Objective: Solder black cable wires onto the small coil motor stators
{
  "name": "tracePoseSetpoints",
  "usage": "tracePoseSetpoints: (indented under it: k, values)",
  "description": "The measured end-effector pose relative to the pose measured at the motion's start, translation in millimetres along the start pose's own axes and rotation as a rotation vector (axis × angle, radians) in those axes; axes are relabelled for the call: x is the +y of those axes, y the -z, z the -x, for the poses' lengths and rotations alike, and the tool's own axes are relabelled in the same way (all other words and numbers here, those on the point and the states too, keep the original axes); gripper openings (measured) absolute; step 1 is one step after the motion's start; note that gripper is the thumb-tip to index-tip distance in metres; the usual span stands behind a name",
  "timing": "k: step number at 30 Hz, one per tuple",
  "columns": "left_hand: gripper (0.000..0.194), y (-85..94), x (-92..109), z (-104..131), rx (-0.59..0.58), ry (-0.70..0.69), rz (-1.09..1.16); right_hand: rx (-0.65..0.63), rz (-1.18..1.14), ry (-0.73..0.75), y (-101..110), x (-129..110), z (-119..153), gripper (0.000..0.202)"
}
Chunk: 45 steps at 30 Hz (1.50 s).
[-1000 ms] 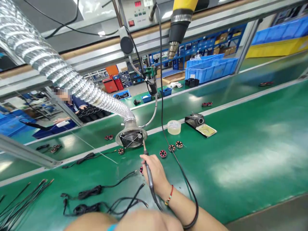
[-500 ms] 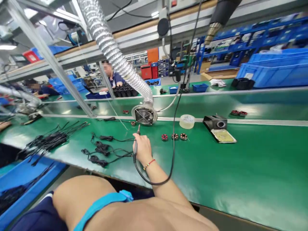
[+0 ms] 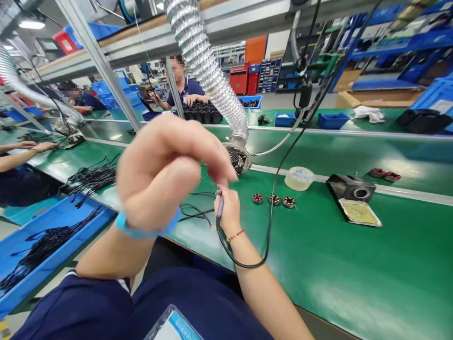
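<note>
My left hand (image 3: 163, 174), with a blue wristband, is raised close to the camera and slightly blurred. Its fingers are loosely curled, with nothing visible in them, and it hides part of the bench. Beyond it, my right hand (image 3: 229, 210) is closed around the handle of a soldering iron (image 3: 221, 205); the tip is hidden behind my left hand. From the handle a black cord loops across my right forearm. Black cables (image 3: 196, 211) lie left of my right hand, partly covered. To its right are three small motor stators (image 3: 274, 200) in a row.
A round fan (image 3: 236, 158) on a silver duct (image 3: 215, 66) stands behind my hands. Farther right are a tape roll (image 3: 299, 179), an iron stand (image 3: 354, 188) and a yellow sponge (image 3: 359, 211). Cables fill a blue bin (image 3: 106, 218) at left. Co-workers sit across and at left.
My left hand has come up in front of the camera, where my raised arm was before. The view has shifted, and the right hand keeps its grip on the soldering iron.
</note>
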<state>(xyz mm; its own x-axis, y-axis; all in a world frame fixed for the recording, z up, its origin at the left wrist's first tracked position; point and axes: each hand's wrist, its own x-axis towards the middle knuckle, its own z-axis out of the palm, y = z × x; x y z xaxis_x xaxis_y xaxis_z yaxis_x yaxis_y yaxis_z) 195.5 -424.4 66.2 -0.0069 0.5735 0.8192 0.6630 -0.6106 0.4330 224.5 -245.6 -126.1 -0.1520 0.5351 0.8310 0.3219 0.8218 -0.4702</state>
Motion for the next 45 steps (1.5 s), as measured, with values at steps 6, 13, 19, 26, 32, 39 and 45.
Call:
tracePoseSetpoints:
  k: [6,13,19,26,32,39,45]
  values:
    - [0.033,4.5,-204,-60,-0.459,0.437,-0.39,0.166,0.03,0.039,16,-9,-4,0.034]
    - [0.038,-47.9,-307,-48,-0.731,0.271,-0.514,0.129,0.145,0.102,14,-9,-4,0.034]
    - [0.03,-51.5,-296,-43,-0.904,0.234,-0.292,0.08,0.213,0.052,5,6,-2,0.036]
    - [0.03,-50.1,-297,-5,-0.74,0.15,0.006,-0.022,0.35,0.017,-12,15,0,0.041]
    - [0.022,-55.0,-303,-1,-0.664,0.097,0.134,-0.053,0.355,-0.007,-16,15,-1,0.04]
    - [0.011,-59.5,-303,3,-0.646,-0.066,0.127,-0.074,0.325,-0.066,-16,14,0,0.038]
    - [0.015,-61.1,-306,2,-0.698,-0.008,0.142,-0.07,0.322,-0.091,-16,14,0,0.044]
